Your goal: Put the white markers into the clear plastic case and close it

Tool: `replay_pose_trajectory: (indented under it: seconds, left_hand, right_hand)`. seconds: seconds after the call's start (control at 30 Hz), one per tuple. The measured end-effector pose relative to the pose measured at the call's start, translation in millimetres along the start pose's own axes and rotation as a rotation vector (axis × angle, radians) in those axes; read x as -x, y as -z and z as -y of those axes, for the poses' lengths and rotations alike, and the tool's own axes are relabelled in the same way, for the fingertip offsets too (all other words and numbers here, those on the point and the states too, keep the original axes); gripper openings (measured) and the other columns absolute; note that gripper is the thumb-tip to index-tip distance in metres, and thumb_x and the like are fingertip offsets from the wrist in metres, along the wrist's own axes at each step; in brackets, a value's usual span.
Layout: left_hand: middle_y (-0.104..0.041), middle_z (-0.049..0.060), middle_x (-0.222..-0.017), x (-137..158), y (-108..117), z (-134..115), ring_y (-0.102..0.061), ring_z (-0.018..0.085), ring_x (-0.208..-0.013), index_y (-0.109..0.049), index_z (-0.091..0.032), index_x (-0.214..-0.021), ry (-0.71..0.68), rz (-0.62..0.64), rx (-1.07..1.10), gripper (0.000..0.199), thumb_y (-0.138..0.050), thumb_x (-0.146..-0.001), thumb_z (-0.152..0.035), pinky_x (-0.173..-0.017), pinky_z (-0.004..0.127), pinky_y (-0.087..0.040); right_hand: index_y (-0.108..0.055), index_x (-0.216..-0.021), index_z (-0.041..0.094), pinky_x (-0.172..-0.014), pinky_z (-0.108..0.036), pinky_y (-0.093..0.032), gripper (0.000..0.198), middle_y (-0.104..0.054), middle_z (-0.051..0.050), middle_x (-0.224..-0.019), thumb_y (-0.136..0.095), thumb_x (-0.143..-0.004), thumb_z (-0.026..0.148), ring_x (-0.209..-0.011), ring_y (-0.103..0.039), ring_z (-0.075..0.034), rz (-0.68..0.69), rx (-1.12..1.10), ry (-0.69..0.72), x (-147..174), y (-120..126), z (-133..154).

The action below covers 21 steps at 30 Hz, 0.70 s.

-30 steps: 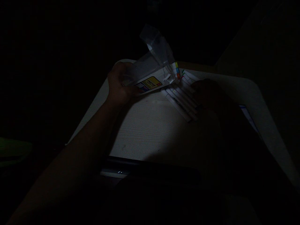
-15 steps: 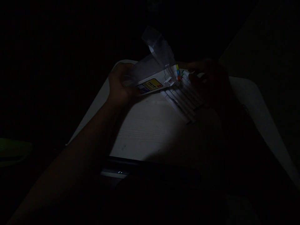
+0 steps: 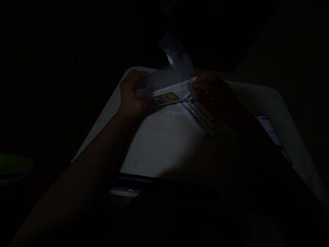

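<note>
My left hand (image 3: 132,92) is closed round the left end of a clear plastic marker case (image 3: 160,80), which lies tilted above the table and carries a yellow and purple label. Its see-through lid (image 3: 177,55) stands up, folded back at the right end. At that mouth, the bent fingers of my right hand (image 3: 212,92) are drawn together beside a small yellow marker end. Darkness hides what these fingers hold. Below the mouth, several white markers (image 3: 194,118) lie side by side on the table, partly covered by my right hand and its shadow.
The pale wood-grain table (image 3: 154,144) has rounded far corners. A phone with a lit screen (image 3: 273,133) lies to the right, partly behind my right forearm. A long dark bar-like object (image 3: 164,183) runs along the near side. Something green (image 3: 16,166) shows at far left.
My right hand has moved left and closer, from above the loose markers to the case's mouth, covering the coloured marker ends. The phone has come into view. The lid has shifted slightly right.
</note>
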<state>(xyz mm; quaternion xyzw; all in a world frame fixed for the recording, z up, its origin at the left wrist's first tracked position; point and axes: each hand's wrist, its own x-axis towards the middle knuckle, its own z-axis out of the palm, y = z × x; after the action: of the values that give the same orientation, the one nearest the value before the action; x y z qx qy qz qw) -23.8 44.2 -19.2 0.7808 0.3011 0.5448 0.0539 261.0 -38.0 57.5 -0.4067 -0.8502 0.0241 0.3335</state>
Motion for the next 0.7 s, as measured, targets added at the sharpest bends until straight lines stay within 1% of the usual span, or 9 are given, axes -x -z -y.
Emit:
replay_pose_trajectory:
  seconds: [0.07,0.13,0.17,0.23,0.33,0.4,0.47,0.53,0.7]
  left_hand:
    - [-0.056,0.004,-0.098,-1.9,1.4,-3.4,-0.063,0.027,-0.097,-0.058,-0.016,-0.113,-0.009,0.041,-0.012,0.097,-0.078,-0.044,-0.081,-0.091,0.059,-0.053]
    - [-0.056,0.004,-0.099,-3.4,2.3,-5.6,-0.063,0.027,-0.098,-0.059,-0.016,-0.114,-0.031,0.06,-0.039,0.095,-0.076,-0.047,-0.081,-0.091,0.059,-0.053]
    - [-0.056,0.003,-0.099,-3.7,2.3,-5.9,-0.063,0.026,-0.098,-0.059,-0.016,-0.114,-0.041,0.065,-0.048,0.094,-0.075,-0.049,-0.081,-0.09,0.059,-0.053]
    - [-0.056,0.003,-0.098,-3.4,1.5,-5.0,-0.064,0.025,-0.095,-0.059,-0.016,-0.115,-0.051,0.052,-0.05,0.096,-0.075,-0.047,-0.082,-0.088,0.057,-0.054]
    - [-0.055,0.002,-0.097,-2.3,-1.3,-2.2,-0.064,0.025,-0.093,-0.059,-0.019,-0.116,-0.04,0.031,-0.023,0.104,-0.075,-0.038,-0.086,-0.085,0.057,-0.055]
    - [-0.055,0.002,-0.095,-2.3,-2.8,-2.0,-0.063,0.025,-0.091,-0.061,-0.02,-0.113,-0.04,0.001,-0.007,0.105,-0.072,-0.036,-0.089,-0.085,0.056,-0.055]
    - [-0.056,0.002,-0.093,-3.0,-3.0,-3.8,-0.063,0.024,-0.088,-0.062,-0.02,-0.11,-0.045,-0.018,-0.014,0.101,-0.072,-0.038,-0.089,-0.083,0.053,-0.056]
    - [-0.057,0.003,-0.094,-4.1,-1.6,-6.4,-0.063,0.023,-0.088,-0.062,-0.019,-0.112,-0.066,-0.001,-0.052,0.098,-0.073,-0.041,-0.086,-0.082,0.052,-0.056]
    - [-0.057,0.003,-0.098,-5.8,3.7,-8.9,-0.063,0.022,-0.088,-0.061,-0.019,-0.115,-0.114,0.06,-0.076,0.094,-0.071,-0.049,-0.085,-0.082,0.047,-0.056]
  right_hand:
    - [-0.07,-0.111,0.014,-0.099,-0.03,-0.053,0.031,-0.063,-0.012,-0.117,-0.048,-0.091,0.023,-0.108,-0.062,-0.017,0.034,-0.016,-0.065,-1.7,-0.8,1.2]
    - [-0.07,-0.113,0.017,-0.101,-0.031,-0.052,0.031,-0.061,-0.011,-0.119,-0.051,-0.09,0.024,-0.109,-0.061,-0.016,0.075,-0.02,-0.146,-4.4,-0.9,4.5]
    - [-0.07,-0.112,0.017,-0.102,-0.031,-0.051,0.03,-0.061,-0.011,-0.119,-0.051,-0.09,0.022,-0.11,-0.061,-0.016,0.089,-0.021,-0.18,-5.9,-0.6,7.1]
    - [-0.071,-0.107,0.016,-0.104,-0.031,-0.049,0.026,-0.062,-0.01,-0.116,-0.052,-0.09,0.018,-0.112,-0.059,-0.017,0.095,-0.015,-0.243,-8.6,1.0,13.3]
    - [-0.073,-0.098,0.014,-0.101,-0.032,-0.05,0.021,-0.065,-0.009,-0.109,-0.053,-0.091,0.017,-0.11,-0.06,-0.017,0.082,-0.02,-0.265,-10.0,4.3,21.2]
    - [-0.073,-0.097,0.013,-0.098,-0.032,-0.051,0.02,-0.065,-0.009,-0.108,-0.054,-0.091,0.018,-0.106,-0.061,-0.017,0.045,-0.036,-0.259,-9.5,6.1,24.0]
    - [-0.073,-0.098,0.013,-0.1,-0.033,-0.051,0.02,-0.065,-0.009,-0.109,-0.056,-0.09,0.018,-0.105,-0.062,-0.017,0.026,-0.042,-0.256,-8.9,7.3,25.4]
    - [-0.073,-0.098,0.015,-0.102,-0.034,-0.05,0.019,-0.065,-0.008,-0.112,-0.056,-0.089,0.018,-0.106,-0.062,-0.018,0.04,-0.012,-0.287,-9.3,7.9,26.7]
    - [-0.07,-0.11,0.017,-0.103,-0.035,-0.05,0.027,-0.067,-0.009,-0.116,-0.051,-0.092,0.02,-0.105,-0.064,-0.019,0.121,0.078,-0.455,-13.0,7.5,30.3]
